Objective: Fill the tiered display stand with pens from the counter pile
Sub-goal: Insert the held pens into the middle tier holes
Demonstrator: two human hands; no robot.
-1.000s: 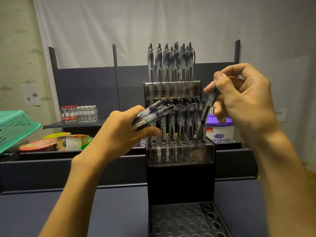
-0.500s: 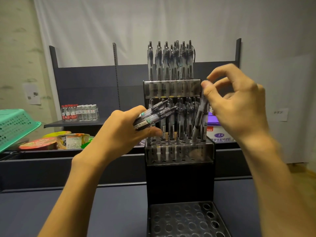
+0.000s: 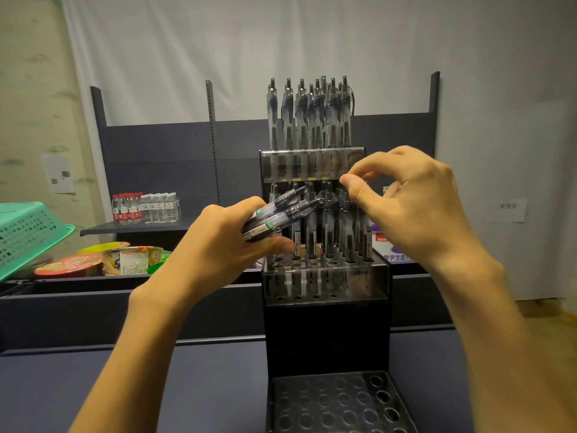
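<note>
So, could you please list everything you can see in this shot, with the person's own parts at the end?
display stand: one, black with clear tiers, centre of the counter.
top-tier pens: a full cluster, clear and black, upright.
middle-tier pens: many, upright, a few front holes free.
bottom tier: black holes, no pens.
held pens: a small bundle, clear with teal bands, in the left hand.
water bottles: one group, red and white labels, back shelf.
basket: one, green, far left.
noodle bowls: several, left tray.
tub: one, white, behind the stand.
left hand: grips the bundle.
right hand: fingertips at a middle-tier pen top.
</note>
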